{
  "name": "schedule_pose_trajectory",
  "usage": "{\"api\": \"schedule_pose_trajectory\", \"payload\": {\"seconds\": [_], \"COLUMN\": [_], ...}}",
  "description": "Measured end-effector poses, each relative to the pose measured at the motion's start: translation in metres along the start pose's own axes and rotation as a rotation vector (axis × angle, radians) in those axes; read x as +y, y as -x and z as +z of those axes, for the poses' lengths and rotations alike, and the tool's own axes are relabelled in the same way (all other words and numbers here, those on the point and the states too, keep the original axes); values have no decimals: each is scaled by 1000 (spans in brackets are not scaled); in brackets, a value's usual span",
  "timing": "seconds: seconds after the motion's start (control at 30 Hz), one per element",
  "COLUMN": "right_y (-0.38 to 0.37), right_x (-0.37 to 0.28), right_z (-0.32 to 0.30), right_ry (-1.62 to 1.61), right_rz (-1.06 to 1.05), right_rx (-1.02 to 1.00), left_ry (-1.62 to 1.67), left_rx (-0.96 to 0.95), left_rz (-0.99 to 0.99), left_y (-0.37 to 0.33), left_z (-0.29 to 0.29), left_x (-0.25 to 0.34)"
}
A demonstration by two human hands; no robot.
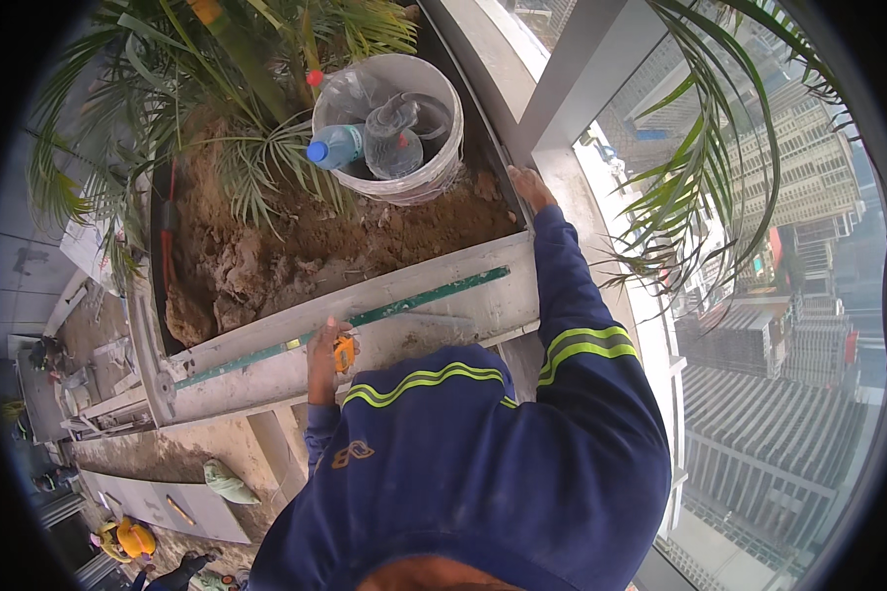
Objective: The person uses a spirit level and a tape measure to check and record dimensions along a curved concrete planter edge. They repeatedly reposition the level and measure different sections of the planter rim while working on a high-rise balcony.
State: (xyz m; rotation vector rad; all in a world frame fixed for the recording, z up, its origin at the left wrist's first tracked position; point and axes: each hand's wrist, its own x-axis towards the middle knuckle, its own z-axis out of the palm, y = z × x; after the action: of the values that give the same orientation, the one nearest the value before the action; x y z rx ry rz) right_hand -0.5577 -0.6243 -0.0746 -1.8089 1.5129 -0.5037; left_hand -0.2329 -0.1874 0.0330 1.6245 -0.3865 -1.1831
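Observation:
My left hand (321, 362) is closed around an orange tape measure (344, 354), in front of the planter's near wall (414, 330). Beside that hand, a long, worn green strip (434, 296) runs along the wall and passes behind my fingers. Farther off to the right, my right hand (531, 187) lies with fingers stretched out on the planter's right-hand edge, by the pale window ledge. A dirty white bucket (434, 187) stands on the soil near it, holding clear plastic bottles (392, 148), one with a blue cap and one with a red cap.
Brown soil (266, 266) and a palm (246, 79) fill the planter. A sloping grey post (581, 69) rises beyond my right hand, with palm fronds (719, 167) and tall buildings outside. At lower left are a pale board (168, 502), a green sack (229, 482) and people (133, 540).

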Motion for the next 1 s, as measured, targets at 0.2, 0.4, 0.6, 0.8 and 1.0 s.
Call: {"api": "schedule_pose_trajectory", "payload": {"seconds": [0.2, 0.4, 0.6, 0.8, 1.0], "right_y": [-20, 3, -14, 22, 115], "right_x": [41, -3, 17, 21, 41], "right_z": [10, -1, -26, -27, -6], "right_ry": [65, -85, -122, 308, 189], "right_rz": [40, 149, 260, 83, 253], "right_rx": [-44, -107, -256, -10, 226], "left_ry": [5, 7, -5, 10, -16], "left_rx": [12, 43, 8, 71, 22], "left_rz": [-10, -16, -77, -111, -46], "left_y": [-13, -15, -17, -11, -10], "left_z": [5, 0, 7, 3, 7], "left_x": [-7, -12, -5, -8, -14]}}
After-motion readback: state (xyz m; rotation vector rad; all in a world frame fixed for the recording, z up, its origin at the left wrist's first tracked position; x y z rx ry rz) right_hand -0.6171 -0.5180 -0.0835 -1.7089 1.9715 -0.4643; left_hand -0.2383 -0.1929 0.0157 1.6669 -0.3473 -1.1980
